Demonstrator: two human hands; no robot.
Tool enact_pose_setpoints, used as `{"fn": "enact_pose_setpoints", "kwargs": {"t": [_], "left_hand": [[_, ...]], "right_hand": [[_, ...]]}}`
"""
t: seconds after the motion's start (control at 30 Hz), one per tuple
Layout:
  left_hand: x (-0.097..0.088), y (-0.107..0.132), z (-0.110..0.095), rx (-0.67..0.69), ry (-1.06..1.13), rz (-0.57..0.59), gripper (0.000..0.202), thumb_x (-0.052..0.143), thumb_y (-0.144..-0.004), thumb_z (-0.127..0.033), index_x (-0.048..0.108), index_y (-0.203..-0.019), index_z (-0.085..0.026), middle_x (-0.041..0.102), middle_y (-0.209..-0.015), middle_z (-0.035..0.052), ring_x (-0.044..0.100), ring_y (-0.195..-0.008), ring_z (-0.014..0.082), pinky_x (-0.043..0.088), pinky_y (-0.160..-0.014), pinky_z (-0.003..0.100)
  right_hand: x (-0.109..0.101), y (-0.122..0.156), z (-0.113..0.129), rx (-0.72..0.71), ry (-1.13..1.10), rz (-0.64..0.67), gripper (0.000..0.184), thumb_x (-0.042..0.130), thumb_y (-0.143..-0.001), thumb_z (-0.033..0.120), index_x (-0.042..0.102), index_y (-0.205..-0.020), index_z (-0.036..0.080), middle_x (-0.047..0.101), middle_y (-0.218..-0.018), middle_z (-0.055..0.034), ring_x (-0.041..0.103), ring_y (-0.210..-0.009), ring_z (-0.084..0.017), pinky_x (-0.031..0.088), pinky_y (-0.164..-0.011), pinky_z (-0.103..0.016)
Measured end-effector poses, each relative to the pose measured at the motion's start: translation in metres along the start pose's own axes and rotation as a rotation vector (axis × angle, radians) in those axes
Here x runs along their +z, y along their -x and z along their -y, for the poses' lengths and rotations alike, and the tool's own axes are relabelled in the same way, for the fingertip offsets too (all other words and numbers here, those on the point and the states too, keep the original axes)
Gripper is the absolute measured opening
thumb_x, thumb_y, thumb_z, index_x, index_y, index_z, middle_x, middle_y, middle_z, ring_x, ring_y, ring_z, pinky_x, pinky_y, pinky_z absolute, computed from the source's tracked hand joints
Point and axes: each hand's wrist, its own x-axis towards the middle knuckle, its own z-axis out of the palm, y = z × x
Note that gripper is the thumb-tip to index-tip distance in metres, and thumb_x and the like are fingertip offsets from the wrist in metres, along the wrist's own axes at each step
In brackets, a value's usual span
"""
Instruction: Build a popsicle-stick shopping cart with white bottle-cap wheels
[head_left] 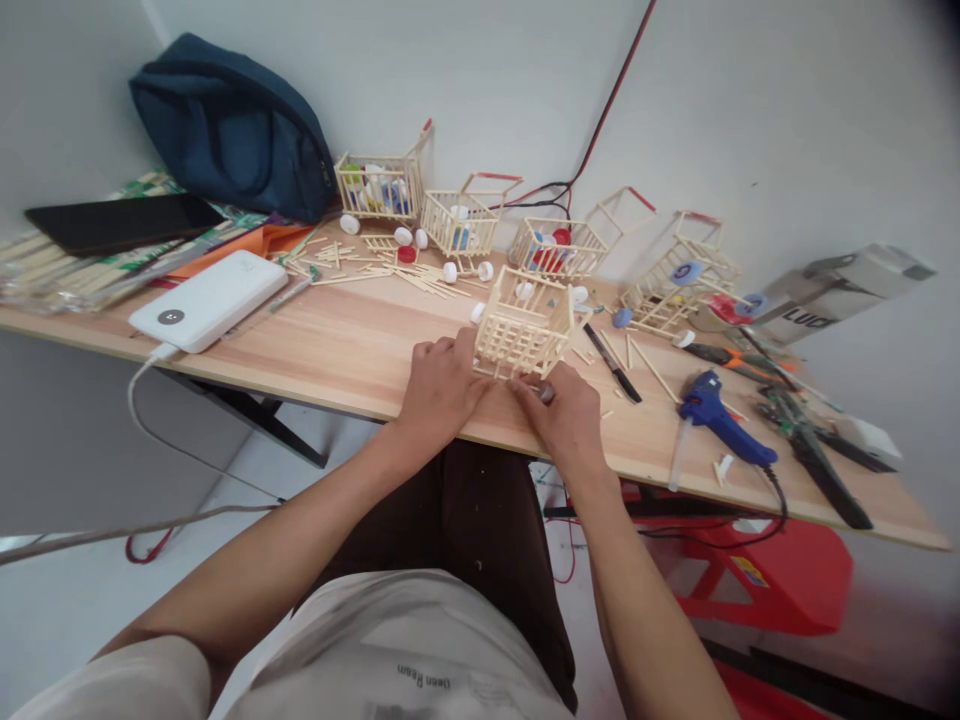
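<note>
A small toy shopping cart made of wooden sticks point(519, 340) sits tilted near the table's front edge, its lattice side facing me. White caps are fixed to it as wheels. My left hand point(437, 385) is closed on the cart's lower left corner, the fingertips partly hidden behind it. At the lower right edge, my right hand point(564, 410) pinches a small grey rounded object point(544, 391), whose kind I cannot make out. The thumb and finger of that hand are close against the cart's bottom bar.
Several similar stick carts point(559, 245) line the back wall. Loose sticks point(420, 278) and a white power bank point(208, 300) lie to the left, near a blue bag point(232, 125). To the right are a black pen point(613, 365), a blue glue gun point(721, 418) and pliers point(814, 455).
</note>
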Motion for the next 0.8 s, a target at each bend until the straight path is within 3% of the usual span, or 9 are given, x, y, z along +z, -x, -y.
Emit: {"fn": "enact_pose_setpoints", "kwargs": {"t": [0.8], "left_hand": [[-0.0026,0.0000,-0.0071,-0.067,0.061,-0.001,0.027,0.061,-0.088,-0.027,0.051,-0.110,-0.016,0.067,-0.102,0.0110,0.063,-0.104,0.0309,0.041,-0.092,0.044]], "right_hand": [[0.0022,0.0015,-0.0007,-0.035,0.031,-0.014,0.026,0.059,-0.090,0.040,0.059,-0.073,0.021,0.062,-0.077,-0.0046,0.056,-0.077,-0.021,0.038,-0.070,-0.032]]}}
